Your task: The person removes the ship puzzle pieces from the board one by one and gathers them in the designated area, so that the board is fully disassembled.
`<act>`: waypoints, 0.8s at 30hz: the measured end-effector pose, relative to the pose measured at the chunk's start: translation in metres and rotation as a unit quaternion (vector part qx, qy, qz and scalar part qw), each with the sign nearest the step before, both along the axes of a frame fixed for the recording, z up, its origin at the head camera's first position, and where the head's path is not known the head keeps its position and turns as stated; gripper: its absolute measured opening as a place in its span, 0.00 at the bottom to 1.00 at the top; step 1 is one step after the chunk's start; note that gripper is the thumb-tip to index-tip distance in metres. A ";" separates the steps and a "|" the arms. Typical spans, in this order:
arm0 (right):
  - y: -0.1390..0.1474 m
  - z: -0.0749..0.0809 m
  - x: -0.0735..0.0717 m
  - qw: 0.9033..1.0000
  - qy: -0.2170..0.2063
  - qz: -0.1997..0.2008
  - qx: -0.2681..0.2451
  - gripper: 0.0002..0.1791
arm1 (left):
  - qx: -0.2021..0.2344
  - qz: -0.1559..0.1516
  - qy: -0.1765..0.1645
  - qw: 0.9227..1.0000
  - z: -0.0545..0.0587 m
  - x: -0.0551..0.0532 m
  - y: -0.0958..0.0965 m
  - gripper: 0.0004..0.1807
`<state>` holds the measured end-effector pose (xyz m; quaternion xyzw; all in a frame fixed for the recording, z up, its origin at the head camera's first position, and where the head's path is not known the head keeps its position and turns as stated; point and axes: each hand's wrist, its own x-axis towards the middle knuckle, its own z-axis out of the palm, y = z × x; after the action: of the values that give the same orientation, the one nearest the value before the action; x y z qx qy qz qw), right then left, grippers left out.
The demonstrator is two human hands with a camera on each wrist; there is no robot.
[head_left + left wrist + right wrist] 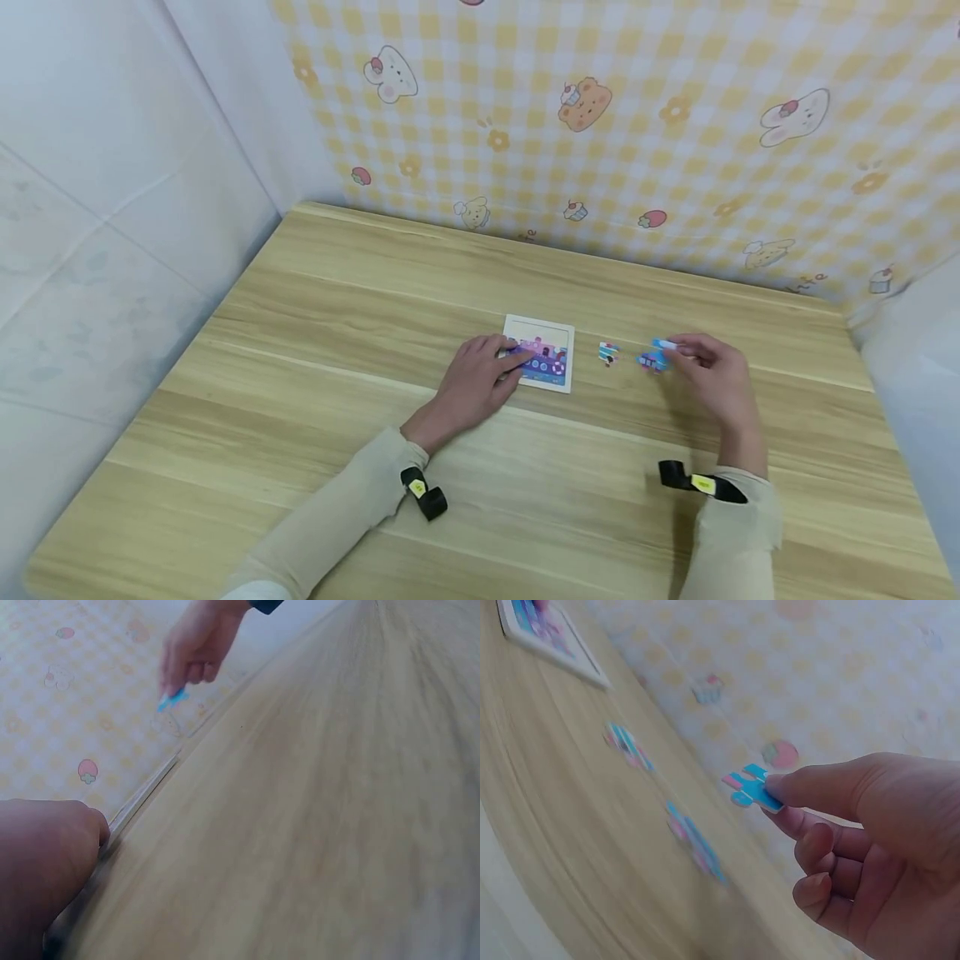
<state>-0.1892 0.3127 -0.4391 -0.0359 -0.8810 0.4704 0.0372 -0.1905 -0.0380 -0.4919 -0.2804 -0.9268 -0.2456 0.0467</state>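
Wood-grain table [315, 333]: one white-rimmed tray [572, 360], containing a ship picture [547, 362]; my left hand [472, 382], fingers extended, touched it; my right hand [716, 379] pinched a blue puzzle piece [754, 789].

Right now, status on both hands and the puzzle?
Left hand resting on puzzle; top looks unfilled. Right hand pinching blue piece, above table. Loose pieces between right hand and puzzle; path over them looks clear.
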 end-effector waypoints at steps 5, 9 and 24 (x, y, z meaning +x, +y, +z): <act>0.034 -0.007 0.010 0.997 -0.049 -0.051 0.006 0.20 | -0.004 0.000 -0.006 1.000 -0.001 0.001 0.000 0.21; 0.046 -0.013 0.011 0.994 -0.084 -0.068 0.025 0.23 | -0.005 0.000 -0.001 1.000 0.000 0.001 0.000 0.21; 0.046 -0.021 0.004 0.987 -0.105 -0.073 0.092 0.21 | -0.007 0.001 0.008 1.000 0.000 -0.001 0.001 0.20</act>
<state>-0.1857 0.3590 -0.4606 -0.1456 -0.9145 0.3769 -0.0188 -0.1916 -0.0371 -0.4920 -0.2817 -0.9284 -0.2366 0.0520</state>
